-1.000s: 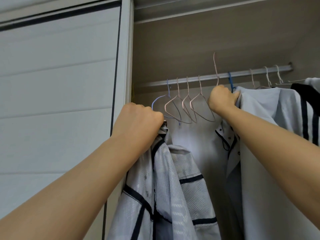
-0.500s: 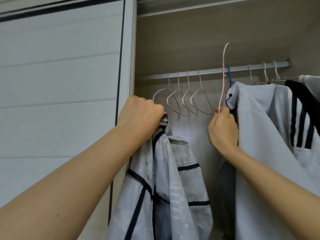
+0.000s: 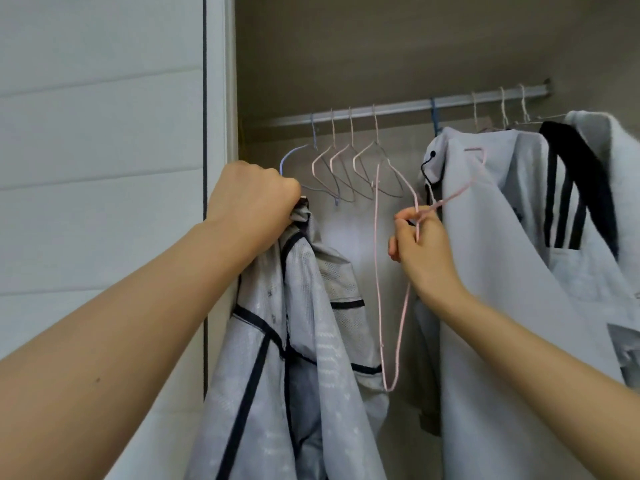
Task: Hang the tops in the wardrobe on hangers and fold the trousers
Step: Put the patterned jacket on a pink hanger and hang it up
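L hand + jacket at door edge; R hand + pink hanger mid-gap

Left hand grips light jacket bunched at top, fabric hanging below fist. Right hand pinches pink wire hanger, tilted, loop dangling below fingers, hook probably resting against hung shirt just right.
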Available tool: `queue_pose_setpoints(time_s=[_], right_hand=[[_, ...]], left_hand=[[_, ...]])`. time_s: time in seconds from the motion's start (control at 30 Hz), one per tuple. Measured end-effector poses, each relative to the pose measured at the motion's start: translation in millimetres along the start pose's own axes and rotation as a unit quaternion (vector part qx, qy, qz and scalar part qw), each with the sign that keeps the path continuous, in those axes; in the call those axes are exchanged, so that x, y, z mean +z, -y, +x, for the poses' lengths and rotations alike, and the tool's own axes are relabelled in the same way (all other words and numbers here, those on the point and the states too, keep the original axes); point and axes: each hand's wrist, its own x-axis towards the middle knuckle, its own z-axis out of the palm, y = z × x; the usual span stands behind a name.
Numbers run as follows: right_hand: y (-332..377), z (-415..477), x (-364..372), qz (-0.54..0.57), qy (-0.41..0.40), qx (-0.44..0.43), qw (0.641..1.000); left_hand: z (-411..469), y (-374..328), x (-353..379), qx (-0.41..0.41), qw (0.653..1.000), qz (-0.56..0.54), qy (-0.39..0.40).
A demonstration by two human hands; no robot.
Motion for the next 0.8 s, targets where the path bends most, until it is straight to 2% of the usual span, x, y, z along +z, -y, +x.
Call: queue_pose_setpoints(time_s=[0.1,0.27,0.37,0.47,0.57,0.63,0.7,0.8], right_hand=[[5,-2,-10,0.014,0.01,0.03,0.999],[10,-1,-26,0.106,0.021,0.102,0.989],[12,-8,-37,0.166,0.027,0.107,0.98],[18,-8,-47,0.225,0.033,0.112,0.967],[25,-5,-56,0.261,0.063,0.108,0.957],[30,-4,-66,0.281,0.081,0.095,0.951],[33,-2,-79,0.301,0.098,0.087,0.945],[36,-2,-100,0.328,0.125,0.1,0.931]], left_hand=[[-1,-1,-2,-0.001,1.0,-0.008,0.007],[-2,-1,-8,0.002,0.999,-0.051,0.004],[-5,-7,-23,-0.027,0.984,-0.168,0.06],[-2,-14,-43,-0.069,0.916,-0.369,0.142],[-3,-23,-67,-0.179,0.8,-0.54,0.192],[-6,-32,-82,-0.255,0.727,-0.598,0.221],[-10,-42,-99,-0.293,0.696,-0.609,0.244],[-20,-55,-125,-0.34,0.67,-0.599,0.278]])
